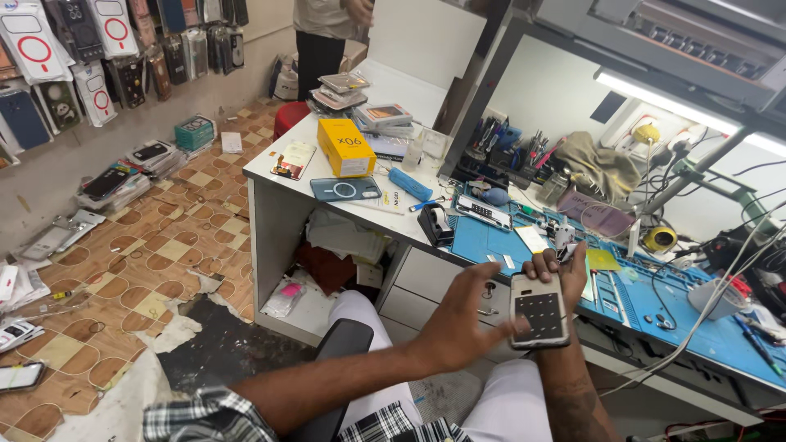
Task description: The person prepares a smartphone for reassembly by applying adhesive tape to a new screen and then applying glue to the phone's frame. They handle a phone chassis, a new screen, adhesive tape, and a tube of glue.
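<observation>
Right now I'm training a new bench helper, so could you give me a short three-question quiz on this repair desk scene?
1. True or false: the right hand holds the phone upright by its top edge.
2. Which hand touches the phone's back with a fingertip: left or right?
3. What lies nearest the yellow box on the white desk? A) a blue-grey phone case B) a red mug C) a laptop

Key
1. True; its grip is closed on the phone.
2. The left hand, fingers spread.
3. A, the phone case just in front of the box.
</observation>
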